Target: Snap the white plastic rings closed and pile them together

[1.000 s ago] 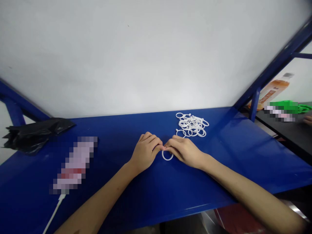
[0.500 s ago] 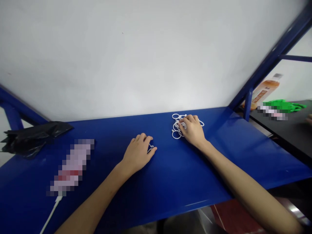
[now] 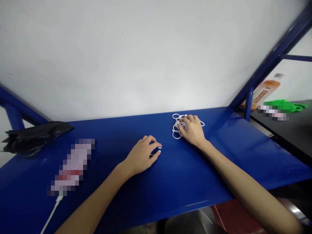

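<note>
My left hand rests on the blue shelf with its fingers curled over a white plastic ring, of which only a small part shows by the fingertips. My right hand lies on the pile of white rings farther back, fingertips pressed down into it. Whether those fingers pinch one ring is hidden by the hand.
A crumpled black bag lies at the far left. A blurred-out object with a white cable sits left of my arm. Blue frame posts stand on the right, with an orange bottle and green items beyond. A white wall backs the shelf.
A second ago both hands held one ring together at the shelf's middle. My right hand has since moved back onto the ring pile, while my left hand kept the ring and shifted slightly right.
</note>
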Demonstrator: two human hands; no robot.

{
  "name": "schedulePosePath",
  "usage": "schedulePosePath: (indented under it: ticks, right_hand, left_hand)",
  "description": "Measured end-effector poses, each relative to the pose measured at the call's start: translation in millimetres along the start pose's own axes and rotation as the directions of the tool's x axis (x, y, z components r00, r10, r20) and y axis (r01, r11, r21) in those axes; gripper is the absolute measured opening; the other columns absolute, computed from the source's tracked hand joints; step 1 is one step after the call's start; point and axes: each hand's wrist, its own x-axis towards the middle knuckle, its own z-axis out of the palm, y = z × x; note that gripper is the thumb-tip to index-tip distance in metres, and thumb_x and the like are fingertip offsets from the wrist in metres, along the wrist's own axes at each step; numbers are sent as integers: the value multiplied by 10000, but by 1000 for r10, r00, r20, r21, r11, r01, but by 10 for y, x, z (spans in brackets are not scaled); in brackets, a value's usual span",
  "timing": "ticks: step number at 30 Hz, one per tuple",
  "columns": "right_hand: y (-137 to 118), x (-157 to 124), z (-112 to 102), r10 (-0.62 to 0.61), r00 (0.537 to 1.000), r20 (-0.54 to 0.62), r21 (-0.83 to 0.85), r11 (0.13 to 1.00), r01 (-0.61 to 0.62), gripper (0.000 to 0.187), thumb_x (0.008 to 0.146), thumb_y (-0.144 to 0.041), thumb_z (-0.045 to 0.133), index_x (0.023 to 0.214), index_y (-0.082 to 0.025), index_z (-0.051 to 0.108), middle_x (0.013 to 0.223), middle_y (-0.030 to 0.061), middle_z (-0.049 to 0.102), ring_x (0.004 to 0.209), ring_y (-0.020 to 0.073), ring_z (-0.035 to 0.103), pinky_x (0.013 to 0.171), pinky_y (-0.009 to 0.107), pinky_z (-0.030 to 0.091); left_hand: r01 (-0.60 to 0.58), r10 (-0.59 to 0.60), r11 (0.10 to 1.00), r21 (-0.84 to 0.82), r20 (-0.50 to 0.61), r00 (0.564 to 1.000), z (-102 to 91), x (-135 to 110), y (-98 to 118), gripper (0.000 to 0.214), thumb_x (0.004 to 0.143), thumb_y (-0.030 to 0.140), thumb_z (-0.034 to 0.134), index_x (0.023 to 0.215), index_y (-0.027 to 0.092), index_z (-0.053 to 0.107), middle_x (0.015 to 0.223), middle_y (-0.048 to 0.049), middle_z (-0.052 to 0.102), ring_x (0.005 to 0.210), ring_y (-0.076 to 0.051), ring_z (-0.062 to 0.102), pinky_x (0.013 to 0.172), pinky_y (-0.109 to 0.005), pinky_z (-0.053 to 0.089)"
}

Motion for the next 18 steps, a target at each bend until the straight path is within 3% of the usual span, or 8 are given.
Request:
schedulePosePath:
  ticks: [7,13,16,18]
  right_hand:
    - [-46,7,-41,17,1000,-10,-10,1000,-17,224,917,-304,577,1025,-160,710,1012,136,639,992,315,483,903,475,452]
    - [-300,-16,-239,-96,993,-69,116,988,103,221,960,-287,529,1089,-185,676,1074,136,632,1051,310,478,927,487,447]
    - [-484,-79,-305,-247,967,65,283,934,220,218,972,-265,515,1126,-189,648,1047,112,644,1002,266,533,918,449,466]
    - [-591,-133,-306,-368,906,207,416,872,259,218,974,-238,500,1142,-194,631,1006,89,650,932,228,572,867,406,491]
  left_hand:
    - [16,-22,998,-62,-93,995,40,27,-6,156,936,282,567,1058,224,644,1088,-50,600,963,-206,592,890,-414,509]
    - [9,-45,979,-202,-173,984,31,34,25,111,922,257,583,1024,217,603,1086,-39,604,926,-169,630,852,-348,533]
    - [-7,-47,972,-235,-223,974,35,42,29,79,922,246,588,992,211,601,1051,-33,612,926,-161,632,844,-324,529]
    - [-12,-59,965,-262,-263,963,37,51,33,49,927,236,581,957,208,608,1005,-24,620,877,-146,630,822,-305,527]
